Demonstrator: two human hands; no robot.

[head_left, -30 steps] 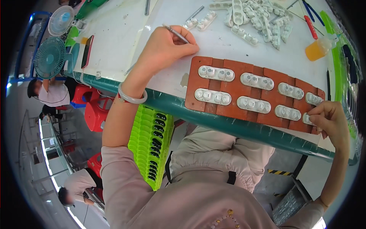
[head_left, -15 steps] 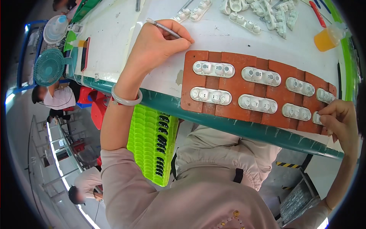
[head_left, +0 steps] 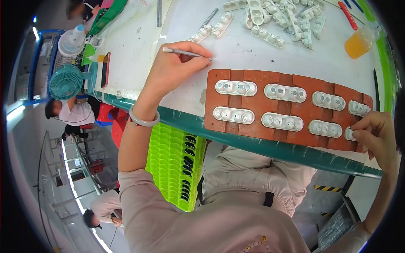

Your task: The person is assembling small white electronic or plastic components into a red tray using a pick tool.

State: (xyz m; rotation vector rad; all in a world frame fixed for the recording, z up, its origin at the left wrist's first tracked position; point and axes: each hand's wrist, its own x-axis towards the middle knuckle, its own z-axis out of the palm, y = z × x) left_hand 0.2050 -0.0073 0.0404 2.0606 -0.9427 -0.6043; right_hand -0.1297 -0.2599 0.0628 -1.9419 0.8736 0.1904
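Tabletop (head_left: 130,63), head view: white surface lay open to the left of the left hand (head_left: 179,65), and a further open stretch separated the brick-red board (head_left: 273,107) from the heap of white pieces (head_left: 291,26) beyond it. The board's near side ran close along the green table edge (head_left: 181,120), leaving little room there; its right end lay beneath the right hand (head_left: 377,135).

Compared with half a second earlier, the grey rod (head_left: 177,51) lay flatter in the left hand, which pinched it between thumb and fingers. The right hand had stayed at the end piece (head_left: 349,133), the rightmost of the near row, with thumb and fingertip closed on it.

Eight white pieces sat on the board, in two rows of four. Two loose pieces (head_left: 222,25) and one second rod (head_left: 209,17) lay near the heap, whose overlapping members could not be counted. One orange-filled bottle (head_left: 357,46) stood at the right.
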